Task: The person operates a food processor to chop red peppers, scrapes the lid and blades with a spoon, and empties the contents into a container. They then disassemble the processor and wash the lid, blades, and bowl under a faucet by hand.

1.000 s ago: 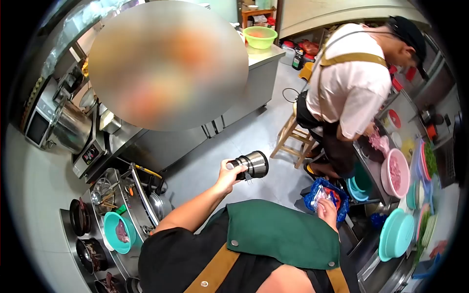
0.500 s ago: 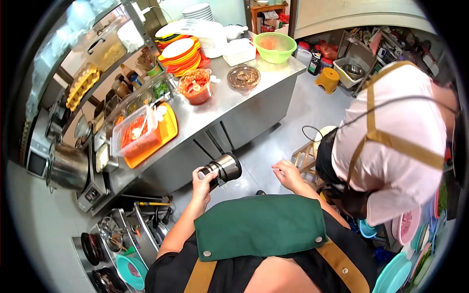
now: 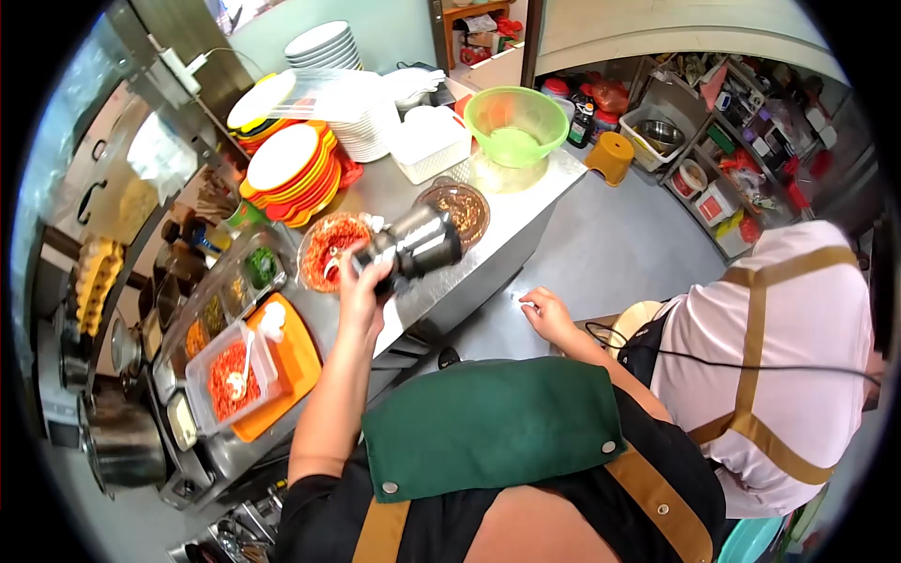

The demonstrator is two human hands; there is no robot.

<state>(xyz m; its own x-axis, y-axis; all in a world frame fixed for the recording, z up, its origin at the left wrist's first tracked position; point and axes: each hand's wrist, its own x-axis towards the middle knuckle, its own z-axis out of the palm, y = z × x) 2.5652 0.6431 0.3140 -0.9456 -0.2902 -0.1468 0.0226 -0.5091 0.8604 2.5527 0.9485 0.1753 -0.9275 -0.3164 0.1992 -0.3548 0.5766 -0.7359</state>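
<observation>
My left hand (image 3: 361, 291) grips a dark metallic cylindrical device (image 3: 422, 246) by one end, and holds it tilted over the steel counter's front edge. Just behind it is a clear container of chopped red food (image 3: 324, 249), partly hidden by the hand. A round tray of brown food (image 3: 462, 208) lies beyond the device. My right hand (image 3: 546, 311) is held out over the floor with its fingers loosely bent, and what it holds, if anything, is too small to tell.
Stacked plates (image 3: 286, 169), a white basket (image 3: 430, 145) and a green bowl (image 3: 516, 127) stand on the counter (image 3: 441, 305). An orange tray (image 3: 298, 352) supports a red-food tub (image 3: 230, 383). A co-worker (image 3: 779, 338) is at the right; a yellow stool (image 3: 611, 158) stands beyond.
The view has shifted closer to the counter. My left hand has raised the metallic device from over the floor to the counter's edge. The co-worker appears farther right and lower.
</observation>
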